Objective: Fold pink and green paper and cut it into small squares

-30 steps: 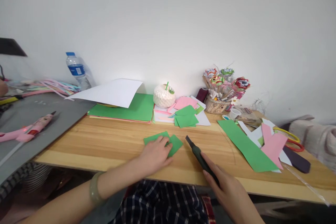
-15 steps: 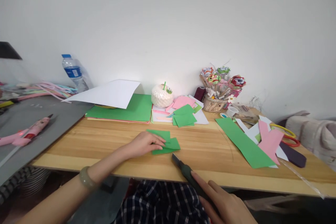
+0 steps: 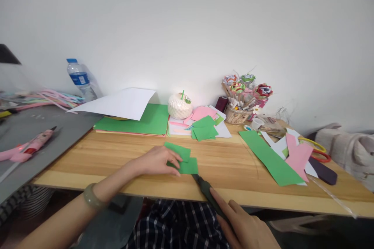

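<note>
Small green paper pieces overlap near the table's front edge. My left hand is on them from the left, fingers bent and thumb at the lower edge, holding the paper against the table. My right hand is closed around a dark green bladed tool with a slim handle and short flat tip; its exact kind is unclear. The tip reaches the lower right corner of the front green piece; whether it touches the paper I cannot tell.
Behind lie more green pieces, a white woven ball and green sheets under a curved white sheet. Rightward are a long green strip and pink scraps. A pink glue gun lies left, before a bottle.
The front green piece has turned and now lies straighter, nearer the tool tip. My left thumb has moved apart from the fingers. My right hand still holds the tool, almost unmoved.
</note>
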`<action>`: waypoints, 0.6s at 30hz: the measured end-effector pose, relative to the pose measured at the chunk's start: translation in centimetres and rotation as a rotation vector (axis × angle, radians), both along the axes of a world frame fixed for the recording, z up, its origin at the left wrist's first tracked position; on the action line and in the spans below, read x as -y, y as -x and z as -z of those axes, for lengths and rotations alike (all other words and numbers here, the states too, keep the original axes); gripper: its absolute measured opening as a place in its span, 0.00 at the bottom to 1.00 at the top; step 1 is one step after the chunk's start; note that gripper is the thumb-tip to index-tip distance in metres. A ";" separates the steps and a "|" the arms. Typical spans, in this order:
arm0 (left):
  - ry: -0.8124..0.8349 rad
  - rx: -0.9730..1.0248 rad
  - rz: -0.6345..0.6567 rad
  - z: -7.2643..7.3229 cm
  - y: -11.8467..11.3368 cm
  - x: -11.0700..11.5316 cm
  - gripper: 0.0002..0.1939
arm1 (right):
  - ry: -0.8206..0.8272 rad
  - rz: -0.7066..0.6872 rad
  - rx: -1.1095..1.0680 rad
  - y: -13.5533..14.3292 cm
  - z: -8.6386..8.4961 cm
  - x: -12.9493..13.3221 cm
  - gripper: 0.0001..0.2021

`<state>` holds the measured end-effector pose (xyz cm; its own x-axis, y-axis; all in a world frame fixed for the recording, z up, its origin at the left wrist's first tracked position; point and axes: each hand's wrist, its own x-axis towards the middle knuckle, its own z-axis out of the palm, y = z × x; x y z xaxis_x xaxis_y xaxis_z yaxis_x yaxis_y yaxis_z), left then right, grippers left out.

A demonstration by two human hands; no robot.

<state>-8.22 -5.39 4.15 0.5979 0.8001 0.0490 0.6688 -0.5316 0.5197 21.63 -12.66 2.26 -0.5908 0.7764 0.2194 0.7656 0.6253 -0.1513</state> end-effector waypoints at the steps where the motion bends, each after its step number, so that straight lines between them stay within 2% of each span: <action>1: -0.054 -0.023 -0.019 -0.1 -0.4 0.1 0.11 | -0.007 -0.009 0.007 0.0 0.2 0.1 0.28; 5: -0.258 -0.164 -0.138 1.1 -2.5 0.3 0.19 | -0.015 -0.024 0.038 0.0 0.9 0.4 0.29; 8: -0.234 -0.283 -0.148 2.8 -3.5 0.5 0.27 | -0.043 0.005 0.055 0.0 1.2 0.5 0.29; 11: -0.178 -0.311 -0.114 3.9 -3.4 0.6 0.28 | -0.062 0.022 0.092 0.0 1.2 0.7 0.27; 18: -0.155 -0.338 -0.090 3.8 -3.1 0.4 0.29 | -0.052 0.028 0.165 0.2 0.9 0.8 0.25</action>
